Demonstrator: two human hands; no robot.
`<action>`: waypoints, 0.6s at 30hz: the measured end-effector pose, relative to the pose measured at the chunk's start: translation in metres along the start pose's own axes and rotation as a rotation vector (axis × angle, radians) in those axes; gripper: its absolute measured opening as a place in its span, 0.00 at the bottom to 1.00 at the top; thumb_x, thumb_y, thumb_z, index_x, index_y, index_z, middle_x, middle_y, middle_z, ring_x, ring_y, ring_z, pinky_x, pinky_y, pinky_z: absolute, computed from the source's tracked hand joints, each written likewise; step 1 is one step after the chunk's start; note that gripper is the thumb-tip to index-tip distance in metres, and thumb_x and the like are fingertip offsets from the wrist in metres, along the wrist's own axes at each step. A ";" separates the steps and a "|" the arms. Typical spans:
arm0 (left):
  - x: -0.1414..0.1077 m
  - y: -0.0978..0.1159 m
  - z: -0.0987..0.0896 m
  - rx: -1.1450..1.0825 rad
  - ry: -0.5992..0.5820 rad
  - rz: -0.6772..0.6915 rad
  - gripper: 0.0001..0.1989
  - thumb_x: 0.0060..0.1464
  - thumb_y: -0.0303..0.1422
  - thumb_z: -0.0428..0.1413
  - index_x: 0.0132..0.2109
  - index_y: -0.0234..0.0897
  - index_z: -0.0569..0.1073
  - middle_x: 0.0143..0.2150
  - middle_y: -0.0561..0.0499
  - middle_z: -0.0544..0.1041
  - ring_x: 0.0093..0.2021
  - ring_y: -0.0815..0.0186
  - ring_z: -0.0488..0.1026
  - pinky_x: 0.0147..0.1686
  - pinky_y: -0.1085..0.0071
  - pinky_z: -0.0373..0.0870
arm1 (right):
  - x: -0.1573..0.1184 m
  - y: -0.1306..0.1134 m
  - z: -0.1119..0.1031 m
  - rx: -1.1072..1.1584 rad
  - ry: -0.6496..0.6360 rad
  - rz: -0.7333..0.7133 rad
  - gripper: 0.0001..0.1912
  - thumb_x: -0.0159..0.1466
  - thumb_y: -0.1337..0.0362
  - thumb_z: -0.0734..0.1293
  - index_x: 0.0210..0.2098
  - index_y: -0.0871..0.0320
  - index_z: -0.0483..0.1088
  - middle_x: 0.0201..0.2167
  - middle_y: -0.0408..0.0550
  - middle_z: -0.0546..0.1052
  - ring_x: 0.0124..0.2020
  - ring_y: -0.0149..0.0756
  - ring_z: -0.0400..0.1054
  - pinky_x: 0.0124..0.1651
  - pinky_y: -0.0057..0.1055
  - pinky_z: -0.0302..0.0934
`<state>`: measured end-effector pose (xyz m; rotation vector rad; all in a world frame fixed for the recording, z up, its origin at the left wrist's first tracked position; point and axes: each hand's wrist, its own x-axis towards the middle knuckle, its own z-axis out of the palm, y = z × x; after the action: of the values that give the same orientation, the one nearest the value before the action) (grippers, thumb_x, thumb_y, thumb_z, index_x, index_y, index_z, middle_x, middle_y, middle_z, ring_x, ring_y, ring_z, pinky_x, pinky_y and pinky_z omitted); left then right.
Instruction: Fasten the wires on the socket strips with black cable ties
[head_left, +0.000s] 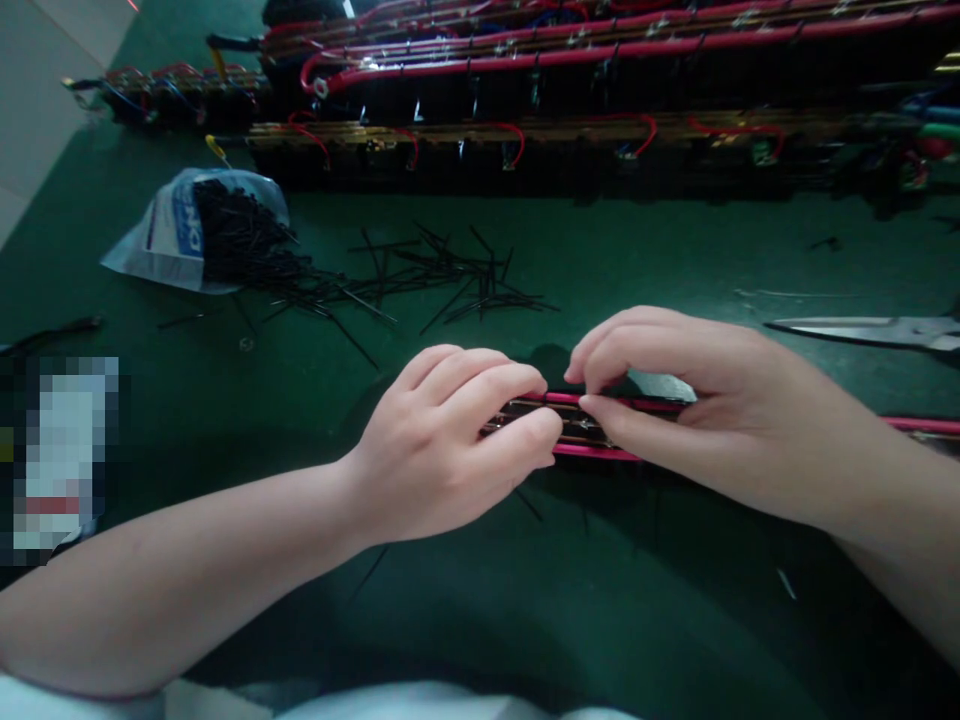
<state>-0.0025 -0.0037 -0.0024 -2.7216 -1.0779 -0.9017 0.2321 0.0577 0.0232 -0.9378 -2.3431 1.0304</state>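
A long narrow assembly with red wires along both edges and metal strips between them lies across the green table. My left hand is wrapped over its left end, with thumb and fingers on opposite sides. To the right, my right hand is closed in a pinch at the upper edge of the assembly, thumb tip close to the fingertips. What the pinch holds, if anything, is too small to name. The assembly continues behind my right wrist and shows again at the right edge.
Loose black cable ties spill from a clear plastic bag on the green table. Finished-looking bundles with red wires fill the back. Scissors lie at the right. A blurred pale item is at the left.
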 end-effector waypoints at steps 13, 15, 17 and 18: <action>0.003 -0.004 0.004 -0.037 0.009 0.250 0.06 0.62 0.25 0.62 0.41 0.42 0.77 0.39 0.56 0.78 0.41 0.65 0.73 0.44 0.66 0.73 | -0.001 0.001 0.002 -0.022 -0.028 -0.067 0.08 0.68 0.65 0.65 0.32 0.54 0.72 0.33 0.44 0.77 0.34 0.37 0.69 0.34 0.34 0.62; 0.003 -0.004 0.005 -0.038 0.016 0.244 0.06 0.62 0.25 0.62 0.40 0.42 0.77 0.39 0.55 0.79 0.40 0.65 0.73 0.44 0.65 0.73 | -0.001 0.002 0.003 -0.024 -0.024 -0.076 0.07 0.68 0.66 0.65 0.32 0.54 0.72 0.32 0.44 0.77 0.34 0.36 0.69 0.34 0.34 0.62; 0.003 -0.003 0.005 -0.028 0.022 0.240 0.06 0.61 0.25 0.63 0.39 0.42 0.77 0.38 0.56 0.80 0.39 0.65 0.74 0.43 0.64 0.73 | -0.001 0.002 0.003 -0.025 -0.020 -0.082 0.07 0.68 0.66 0.65 0.32 0.54 0.72 0.32 0.43 0.77 0.34 0.36 0.69 0.33 0.33 0.62; 0.003 -0.003 0.005 -0.022 0.028 0.237 0.06 0.61 0.25 0.63 0.38 0.42 0.76 0.37 0.56 0.80 0.38 0.65 0.74 0.43 0.64 0.73 | -0.002 0.003 0.003 -0.026 -0.018 -0.084 0.07 0.68 0.66 0.66 0.32 0.54 0.72 0.32 0.43 0.77 0.34 0.35 0.69 0.33 0.33 0.62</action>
<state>-0.0002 0.0019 -0.0058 -2.7685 -0.7233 -0.9139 0.2324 0.0562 0.0189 -0.8357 -2.3939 0.9816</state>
